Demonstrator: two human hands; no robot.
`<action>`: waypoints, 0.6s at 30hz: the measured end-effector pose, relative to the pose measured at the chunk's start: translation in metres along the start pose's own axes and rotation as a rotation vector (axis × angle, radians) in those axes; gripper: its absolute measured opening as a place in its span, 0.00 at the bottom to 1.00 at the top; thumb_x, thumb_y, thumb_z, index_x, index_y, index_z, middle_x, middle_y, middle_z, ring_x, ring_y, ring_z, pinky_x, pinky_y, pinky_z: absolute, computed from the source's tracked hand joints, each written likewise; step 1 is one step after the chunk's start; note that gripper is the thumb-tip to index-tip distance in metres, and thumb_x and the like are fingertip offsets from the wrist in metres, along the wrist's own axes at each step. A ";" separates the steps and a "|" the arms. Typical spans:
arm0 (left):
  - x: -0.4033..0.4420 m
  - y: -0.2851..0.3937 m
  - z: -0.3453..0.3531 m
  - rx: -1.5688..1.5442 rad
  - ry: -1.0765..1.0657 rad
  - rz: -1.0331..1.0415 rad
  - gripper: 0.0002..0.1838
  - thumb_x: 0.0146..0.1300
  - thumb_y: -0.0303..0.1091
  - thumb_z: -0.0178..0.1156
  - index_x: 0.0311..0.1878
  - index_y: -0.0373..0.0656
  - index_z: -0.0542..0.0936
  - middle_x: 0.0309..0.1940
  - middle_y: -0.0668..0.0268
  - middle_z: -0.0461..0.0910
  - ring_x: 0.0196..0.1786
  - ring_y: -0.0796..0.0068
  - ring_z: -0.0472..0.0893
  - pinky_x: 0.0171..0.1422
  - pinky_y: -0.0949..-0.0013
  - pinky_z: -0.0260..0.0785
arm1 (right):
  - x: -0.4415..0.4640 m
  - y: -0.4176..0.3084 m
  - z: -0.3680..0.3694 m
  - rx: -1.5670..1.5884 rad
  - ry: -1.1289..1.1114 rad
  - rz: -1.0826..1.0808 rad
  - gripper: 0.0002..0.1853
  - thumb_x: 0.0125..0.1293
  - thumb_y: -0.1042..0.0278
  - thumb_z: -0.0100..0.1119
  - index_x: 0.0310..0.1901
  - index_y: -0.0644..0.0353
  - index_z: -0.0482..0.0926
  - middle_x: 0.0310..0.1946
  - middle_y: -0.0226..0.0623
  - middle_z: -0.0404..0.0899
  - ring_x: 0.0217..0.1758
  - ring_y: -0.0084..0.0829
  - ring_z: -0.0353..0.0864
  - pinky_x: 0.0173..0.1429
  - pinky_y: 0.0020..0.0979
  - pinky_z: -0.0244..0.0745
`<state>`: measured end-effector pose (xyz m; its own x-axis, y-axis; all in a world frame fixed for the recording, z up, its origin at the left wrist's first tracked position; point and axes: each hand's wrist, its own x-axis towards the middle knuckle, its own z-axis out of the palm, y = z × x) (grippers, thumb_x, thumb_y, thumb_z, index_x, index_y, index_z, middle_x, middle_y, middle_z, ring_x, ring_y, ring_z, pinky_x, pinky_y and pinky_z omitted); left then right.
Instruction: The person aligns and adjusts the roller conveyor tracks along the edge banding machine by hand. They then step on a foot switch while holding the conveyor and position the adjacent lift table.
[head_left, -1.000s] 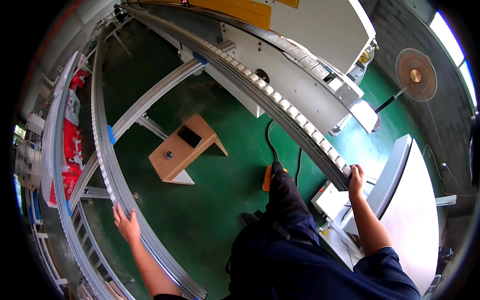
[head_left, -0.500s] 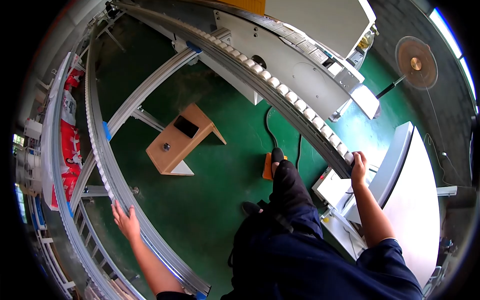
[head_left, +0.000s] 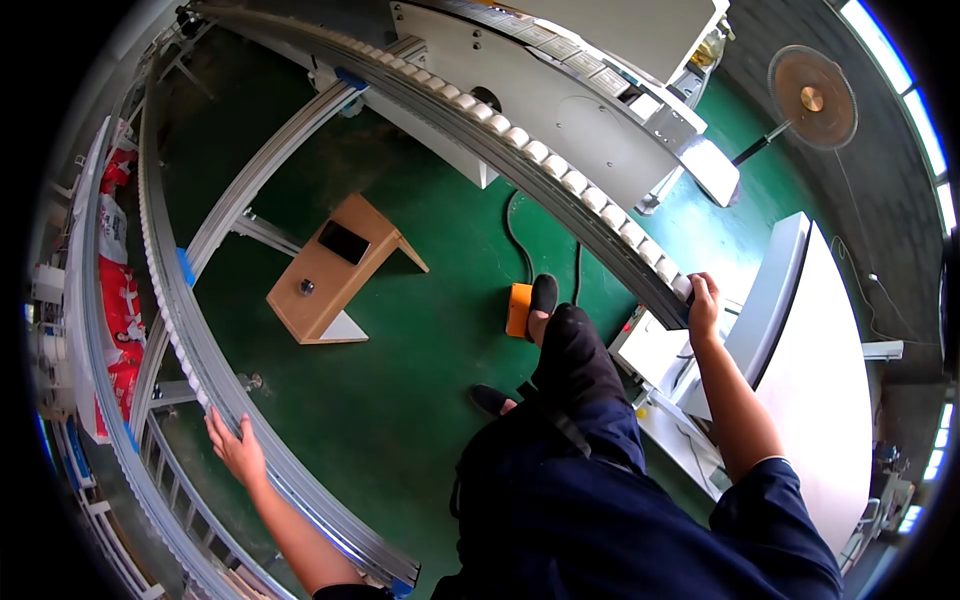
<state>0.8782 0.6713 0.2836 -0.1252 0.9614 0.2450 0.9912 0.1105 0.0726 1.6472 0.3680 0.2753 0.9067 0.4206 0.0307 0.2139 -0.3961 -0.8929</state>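
My left hand [head_left: 238,452] lies on the left metal rail [head_left: 262,425], fingers spread, its fingertips at the near end of a long row of small white pieces [head_left: 182,352]. My right hand [head_left: 705,306] is at the near end of the right metal rail [head_left: 600,240]. Its fingers are curled against the last of a row of white cylindrical pieces [head_left: 613,216]. The fingers partly hide that last piece. Both rows run along their rails toward the far upper left.
On the green floor between the rails stands a brown angled stand [head_left: 335,265] with a dark phone-like slab [head_left: 343,242] on it. An orange pedal [head_left: 518,308] is beside my foot. A fan [head_left: 812,98] and a white curved tabletop [head_left: 822,390] are at right; red-and-white bags [head_left: 122,335] at left.
The view has tilted slightly, so most things sit further left. My foot has shifted a little to the right of the orange pedal. Both hands keep their places at the row ends.
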 end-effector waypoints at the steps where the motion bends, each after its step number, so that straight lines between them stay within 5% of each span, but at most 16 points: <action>1: 0.000 0.000 0.000 0.010 0.005 -0.001 0.37 0.70 0.52 0.58 0.79 0.56 0.62 0.80 0.58 0.56 0.77 0.50 0.62 0.79 0.50 0.53 | -0.001 -0.002 0.001 -0.016 0.003 -0.018 0.15 0.70 0.62 0.52 0.35 0.67 0.81 0.24 0.32 0.75 0.31 0.23 0.70 0.39 0.28 0.65; 18: 0.003 -0.005 -0.001 -0.014 -0.032 -0.007 0.36 0.70 0.54 0.57 0.79 0.57 0.63 0.80 0.57 0.56 0.78 0.49 0.61 0.80 0.48 0.51 | 0.000 0.002 0.001 -0.086 0.025 -0.001 0.17 0.68 0.59 0.52 0.35 0.67 0.82 0.23 0.36 0.77 0.30 0.26 0.73 0.39 0.31 0.69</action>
<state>0.8726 0.6739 0.2848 -0.1301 0.9683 0.2133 0.9897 0.1137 0.0873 1.6474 0.3677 0.2731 0.9151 0.4008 0.0432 0.2439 -0.4650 -0.8511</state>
